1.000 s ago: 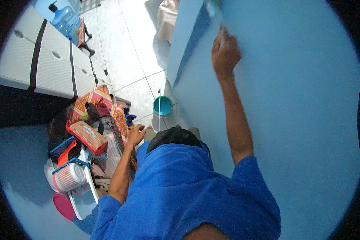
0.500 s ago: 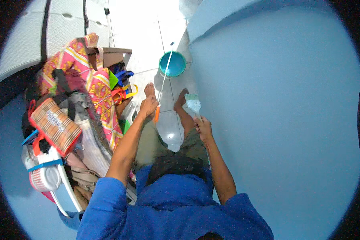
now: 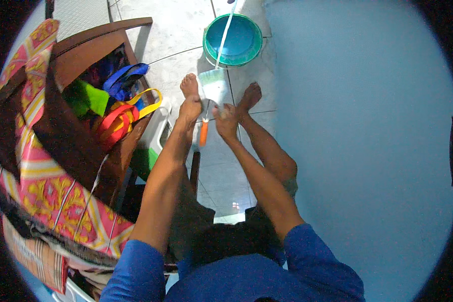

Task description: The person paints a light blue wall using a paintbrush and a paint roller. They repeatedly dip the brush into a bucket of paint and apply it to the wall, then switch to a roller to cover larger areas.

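Note:
My left hand (image 3: 190, 108) grips a painting tool by its orange handle (image 3: 202, 134), which sticks out below the fist. My right hand (image 3: 225, 119) holds the tool's pale, paint-smeared head (image 3: 214, 84) from the other side. Both hands meet over the tiled floor, just above my bare feet (image 3: 189, 83). A green bucket (image 3: 206, 48) with blue paint inside stands on the floor just beyond the feet. A thin white rod (image 3: 224, 31) runs from the tool's head across the bucket.
A light blue painted wall (image 3: 357, 126) fills the right side. On the left stands a brown wooden piece (image 3: 85, 45) holding coloured straps and bags, with a pink patterned cloth (image 3: 50, 191) draped over it. Grey floor tiles (image 3: 226, 176) lie between them.
My right hand has come down from high on the blue wall and joined the left hand on the tool. The view has tilted down toward the feet and bucket.

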### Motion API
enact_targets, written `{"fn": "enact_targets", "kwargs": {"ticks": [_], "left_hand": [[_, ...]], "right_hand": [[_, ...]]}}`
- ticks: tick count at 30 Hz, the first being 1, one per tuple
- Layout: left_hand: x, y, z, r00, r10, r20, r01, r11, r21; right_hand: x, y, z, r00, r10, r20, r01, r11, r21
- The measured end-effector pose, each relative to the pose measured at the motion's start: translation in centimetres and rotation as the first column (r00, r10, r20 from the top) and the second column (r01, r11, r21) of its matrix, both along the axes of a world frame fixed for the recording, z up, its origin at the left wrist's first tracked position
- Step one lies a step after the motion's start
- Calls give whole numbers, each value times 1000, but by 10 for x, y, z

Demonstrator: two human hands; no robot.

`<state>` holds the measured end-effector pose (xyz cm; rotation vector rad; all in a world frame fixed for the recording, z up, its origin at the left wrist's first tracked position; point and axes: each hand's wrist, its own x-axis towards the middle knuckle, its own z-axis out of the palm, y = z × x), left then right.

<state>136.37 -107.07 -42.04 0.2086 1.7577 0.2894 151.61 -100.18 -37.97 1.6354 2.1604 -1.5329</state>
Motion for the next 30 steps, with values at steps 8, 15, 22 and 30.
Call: {"fn": "enact_targets", "kwargs": {"ticks": [8,15,22,30], "left_hand": [[54,-64,-64,996,-35,-81,67,897,436],[30,-12,-55,951,295,-95,-253,916,312],[-6,54,-56,735,676,40,-673,723,157],[-11,124,-21,438,882,176,-899,425,105]], "right_hand": [[-38,2,-37,995,92,45,-89,994,-61],[-22,16,-4,998,24,50,-22,999,-41],[-13,58,49,960,277,40,-272,890,365],[-35,151,124,945,326,-42,-286,880,380]]}}
